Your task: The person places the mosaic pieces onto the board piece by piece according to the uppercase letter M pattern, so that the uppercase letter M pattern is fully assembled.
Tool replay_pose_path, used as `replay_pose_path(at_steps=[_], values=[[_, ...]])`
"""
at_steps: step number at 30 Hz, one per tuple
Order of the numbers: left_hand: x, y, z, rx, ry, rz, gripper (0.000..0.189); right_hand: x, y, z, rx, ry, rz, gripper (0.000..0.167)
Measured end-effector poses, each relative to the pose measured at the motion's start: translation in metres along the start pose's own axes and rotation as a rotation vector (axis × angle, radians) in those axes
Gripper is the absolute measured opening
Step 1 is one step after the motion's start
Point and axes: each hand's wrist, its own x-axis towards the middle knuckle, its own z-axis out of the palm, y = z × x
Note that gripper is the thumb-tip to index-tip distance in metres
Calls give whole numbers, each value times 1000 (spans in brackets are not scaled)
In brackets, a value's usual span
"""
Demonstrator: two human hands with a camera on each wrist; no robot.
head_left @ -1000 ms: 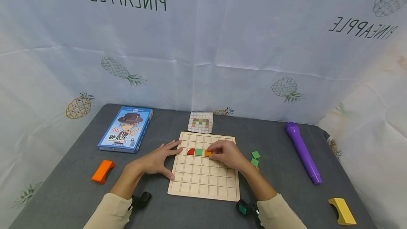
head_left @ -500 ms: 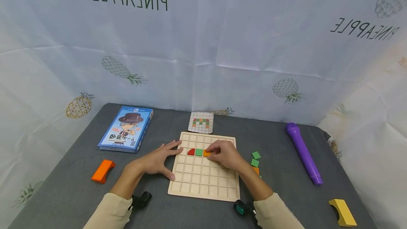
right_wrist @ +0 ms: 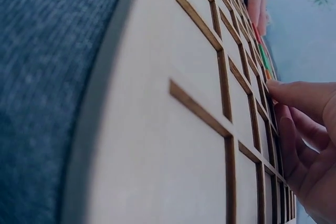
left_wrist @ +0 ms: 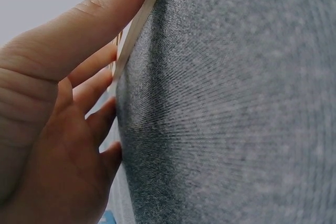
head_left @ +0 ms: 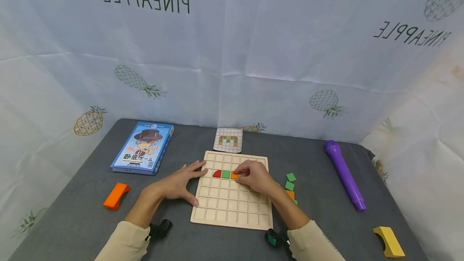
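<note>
A light wooden grid board (head_left: 232, 205) lies on the grey table in the head view. In one of its upper rows sit a red quarter-round tile (head_left: 217, 173), a green square tile (head_left: 226, 174) and an orange square tile (head_left: 234, 175), side by side. My right hand (head_left: 255, 177) pinches the orange tile at its right side with thumb and forefinger; the right wrist view shows the thumb (right_wrist: 283, 92) right at it. My left hand (head_left: 177, 183) spreads its fingers along the board's left edge, thumb and fingertips on the rim.
Behind the board lies a pattern card (head_left: 228, 140). Loose green tiles (head_left: 290, 185) and an orange tile (head_left: 290, 194) lie to its right, partly behind my forearm. Around stand a blue game box (head_left: 142, 147), orange arch block (head_left: 117, 196), purple microphone (head_left: 345, 175) and yellow arch block (head_left: 389, 241).
The orange tile has moved slightly left, closing the gap to the green tile, and my right hand moved with it. My left hand has stayed in place.
</note>
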Motion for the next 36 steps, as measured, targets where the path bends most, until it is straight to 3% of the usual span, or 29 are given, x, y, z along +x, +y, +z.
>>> replay_pose_path(at_steps=[12,27,32,36], values=[[-1,-1,0,-6,-4,0,104,-3,-1,-1,6,-24,-6,20],[-1,-1,-1,-2,-7,14,104,-5,10,-11,69,-146,-64,26],[-1,-2,0,-1,-6,3,104,-9,14,-17,127,-145,-72,31],[-1,-2,0,-2,-5,3,104,-15,13,-27,88,-104,-99,31]])
